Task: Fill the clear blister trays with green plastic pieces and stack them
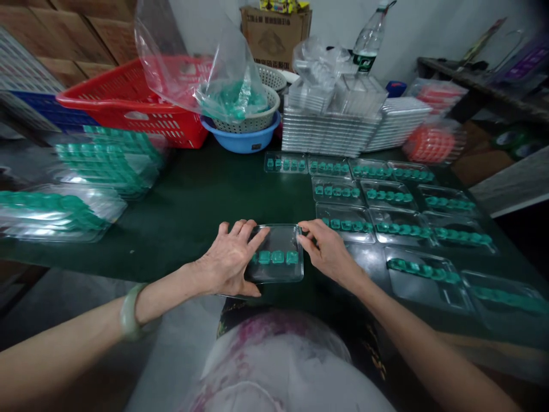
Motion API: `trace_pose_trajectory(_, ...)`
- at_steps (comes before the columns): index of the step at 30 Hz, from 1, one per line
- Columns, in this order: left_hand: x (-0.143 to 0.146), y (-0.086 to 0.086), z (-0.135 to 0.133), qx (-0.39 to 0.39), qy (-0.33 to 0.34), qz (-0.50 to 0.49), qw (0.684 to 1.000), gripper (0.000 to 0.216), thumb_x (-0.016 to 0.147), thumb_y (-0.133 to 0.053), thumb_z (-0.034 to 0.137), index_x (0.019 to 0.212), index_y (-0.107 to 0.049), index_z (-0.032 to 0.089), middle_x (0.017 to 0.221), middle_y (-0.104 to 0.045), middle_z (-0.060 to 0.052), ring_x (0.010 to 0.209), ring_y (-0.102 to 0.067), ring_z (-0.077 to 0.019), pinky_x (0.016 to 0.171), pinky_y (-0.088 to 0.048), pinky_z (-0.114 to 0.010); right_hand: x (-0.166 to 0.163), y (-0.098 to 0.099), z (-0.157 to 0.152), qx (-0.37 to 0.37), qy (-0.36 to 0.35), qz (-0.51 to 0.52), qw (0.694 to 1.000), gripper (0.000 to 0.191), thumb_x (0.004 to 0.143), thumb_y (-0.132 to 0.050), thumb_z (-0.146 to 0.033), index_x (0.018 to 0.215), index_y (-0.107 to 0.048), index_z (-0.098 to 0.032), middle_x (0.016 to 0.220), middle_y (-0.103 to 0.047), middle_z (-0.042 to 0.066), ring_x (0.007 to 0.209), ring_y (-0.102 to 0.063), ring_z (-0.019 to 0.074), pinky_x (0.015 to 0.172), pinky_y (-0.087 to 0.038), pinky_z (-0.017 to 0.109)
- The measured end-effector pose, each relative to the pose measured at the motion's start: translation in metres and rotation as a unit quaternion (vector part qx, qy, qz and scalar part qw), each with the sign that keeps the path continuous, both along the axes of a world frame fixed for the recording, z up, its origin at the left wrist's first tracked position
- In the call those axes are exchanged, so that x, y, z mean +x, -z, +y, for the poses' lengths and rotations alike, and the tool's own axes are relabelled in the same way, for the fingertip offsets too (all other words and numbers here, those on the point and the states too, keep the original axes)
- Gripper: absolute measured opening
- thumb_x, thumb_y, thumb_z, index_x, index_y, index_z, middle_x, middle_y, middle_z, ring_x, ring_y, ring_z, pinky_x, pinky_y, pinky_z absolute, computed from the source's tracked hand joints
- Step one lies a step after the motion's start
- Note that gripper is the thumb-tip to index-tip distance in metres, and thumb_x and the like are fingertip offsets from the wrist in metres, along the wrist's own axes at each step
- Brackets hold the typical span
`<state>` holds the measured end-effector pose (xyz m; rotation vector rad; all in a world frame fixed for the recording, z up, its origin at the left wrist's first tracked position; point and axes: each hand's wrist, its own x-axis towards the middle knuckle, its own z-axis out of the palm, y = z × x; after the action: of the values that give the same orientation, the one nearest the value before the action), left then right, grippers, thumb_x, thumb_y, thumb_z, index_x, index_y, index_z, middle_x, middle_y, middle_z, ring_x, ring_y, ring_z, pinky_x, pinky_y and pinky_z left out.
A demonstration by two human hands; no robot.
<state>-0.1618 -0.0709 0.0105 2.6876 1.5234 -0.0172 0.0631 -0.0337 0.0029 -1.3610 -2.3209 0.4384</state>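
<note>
A clear plastic blister tray with a row of small green pieces lies on the dark green table near its front edge. My left hand grips the tray's left side, fingers over its top and thumb under the front edge. My right hand pinches the tray's right edge with curled fingers. Both hands hold the same tray.
Several filled clear trays lie in rows to the right. Stacks of filled trays sit at left. Behind are a red basket, a blue bowl holding a colander and a bag of green pieces, empty tray stacks and a bottle.
</note>
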Motion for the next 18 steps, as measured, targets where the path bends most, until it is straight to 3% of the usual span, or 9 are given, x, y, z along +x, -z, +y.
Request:
trace_pose_trajectory(7, -0.001, 0.009, -0.002, -0.030, -0.041, -0.040, 0.998, 0.102, 0.046, -0.064, 0.063, 0.129, -0.033, 0.013, 0.124, -0.038, -0.022, 0.112, -0.034, -0.0375, 0.083, -0.033, -0.049, -0.007, 0.018, -0.004, -0.090, 0.031, -0.015, 0.995, 0.034, 0.085, -0.040, -0.023, 0.119, -0.047, -0.018, 0.084, -0.064, 0.005, 0.071, -0.058, 0.0152, 0.067, -0.040, 0.025)
trace_pose_trajectory(11, 0.002, 0.010, -0.003, -0.047, -0.035, -0.023, 0.998, 0.108, 0.044, -0.067, 0.059, 0.132, -0.027, 0.011, 0.135, -0.027, -0.025, 0.122, -0.023, -0.0405, 0.086, -0.031, -0.053, -0.008, 0.024, -0.011, -0.079, 0.041, -0.004, 0.996, 0.035, 0.084, -0.041, -0.020, 0.118, -0.047, -0.018, 0.087, -0.065, 0.005, 0.074, -0.058, 0.0157, 0.067, -0.041, 0.024)
trace_pose_trajectory(18, 0.001, 0.013, -0.007, -0.035, -0.011, 0.015, 0.999, 0.110, 0.042, -0.068, 0.060, 0.133, -0.028, 0.014, 0.136, -0.028, -0.024, 0.121, -0.024, -0.0406, 0.087, -0.030, -0.051, -0.006, 0.030, -0.019, -0.069, 0.060, 0.001, 0.996, 0.034, 0.083, -0.043, -0.021, 0.117, -0.048, -0.018, 0.092, -0.064, 0.006, 0.080, -0.059, 0.0171, 0.068, -0.042, 0.026)
